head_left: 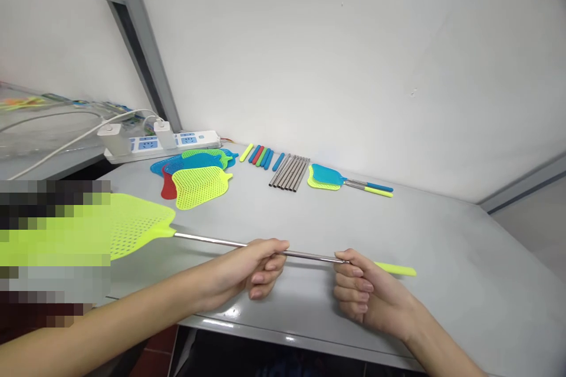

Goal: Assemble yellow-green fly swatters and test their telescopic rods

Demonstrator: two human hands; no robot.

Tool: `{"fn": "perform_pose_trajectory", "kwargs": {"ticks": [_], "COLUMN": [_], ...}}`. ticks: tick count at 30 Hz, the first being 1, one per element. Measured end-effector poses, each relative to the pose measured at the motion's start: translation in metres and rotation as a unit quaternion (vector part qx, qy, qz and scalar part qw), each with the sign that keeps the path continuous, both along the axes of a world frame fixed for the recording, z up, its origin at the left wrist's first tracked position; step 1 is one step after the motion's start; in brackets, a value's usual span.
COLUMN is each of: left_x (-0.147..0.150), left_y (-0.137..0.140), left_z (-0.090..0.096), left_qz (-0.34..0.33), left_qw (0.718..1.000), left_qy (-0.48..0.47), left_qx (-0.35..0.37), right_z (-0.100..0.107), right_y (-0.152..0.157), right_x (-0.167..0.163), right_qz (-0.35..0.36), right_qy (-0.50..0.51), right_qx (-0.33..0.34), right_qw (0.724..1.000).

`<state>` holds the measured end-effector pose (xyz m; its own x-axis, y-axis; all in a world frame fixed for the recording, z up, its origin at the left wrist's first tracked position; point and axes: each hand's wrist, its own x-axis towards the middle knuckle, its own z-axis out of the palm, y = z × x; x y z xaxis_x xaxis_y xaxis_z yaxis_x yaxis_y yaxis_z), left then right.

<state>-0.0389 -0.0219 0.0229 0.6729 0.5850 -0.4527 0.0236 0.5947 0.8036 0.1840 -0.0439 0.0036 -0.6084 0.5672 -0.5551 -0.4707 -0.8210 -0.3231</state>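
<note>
A yellow-green fly swatter with a metal rod (210, 240) is stretched out across the front of the table, between my two hands. My left hand (260, 268) is closed around the middle of the rod. Farther right, my right hand (360, 288) pinches the rod just before its yellow-green handle (398, 270), which sticks out past the hand. The perforated swatter head (141, 225) points left, and blurred blocks cover its far part.
Loose swatter heads (201, 187) lie at the back left. Several coloured handles (260, 156) and metal rods (289, 174) lie in rows near the wall. Two assembled swatters (327, 177) rest to their right. A power strip (190, 140) with plugged-in chargers and white cables stands at the left.
</note>
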Motion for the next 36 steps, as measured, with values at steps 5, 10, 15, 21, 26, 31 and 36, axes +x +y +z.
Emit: {"fn": "perform_pose_trajectory", "kwargs": {"ticks": [5, 10, 15, 21, 26, 31, 36], "left_x": [0.025, 0.052, 0.056, 0.052, 0.056, 0.056, 0.055], "left_y": [0.024, 0.068, 0.088, 0.087, 0.088, 0.087, 0.087], "left_z": [0.008, 0.008, -0.023, -0.045, -0.041, -0.040, -0.040], "left_qz": [0.020, 0.094, 0.176, 0.146, 0.136, 0.132, 0.116], "left_qw": [0.989, 0.965, 0.943, 0.936, 0.933, 0.936, 0.938], "left_qy": [-0.003, -0.032, 0.014, 0.046, 0.075, 0.079, 0.060], "left_qx": [0.148, 0.243, 0.283, 0.318, 0.325, 0.316, 0.320], "right_z": [0.011, 0.019, -0.003, -0.018, -0.018, -0.021, -0.021], "right_y": [0.020, 0.064, 0.081, 0.073, 0.079, 0.081, 0.078], "right_x": [0.007, 0.002, -0.002, -0.003, 0.000, 0.001, 0.000], "right_qz": [-0.088, -0.156, -0.186, -0.228, -0.230, -0.231, -0.223], "right_qy": [-0.017, -0.050, -0.092, -0.132, -0.120, -0.125, -0.127], "right_qx": [0.083, 0.170, 0.194, 0.233, 0.213, 0.220, 0.238], "right_qw": [0.992, 0.972, 0.959, 0.936, 0.942, 0.939, 0.937]}}
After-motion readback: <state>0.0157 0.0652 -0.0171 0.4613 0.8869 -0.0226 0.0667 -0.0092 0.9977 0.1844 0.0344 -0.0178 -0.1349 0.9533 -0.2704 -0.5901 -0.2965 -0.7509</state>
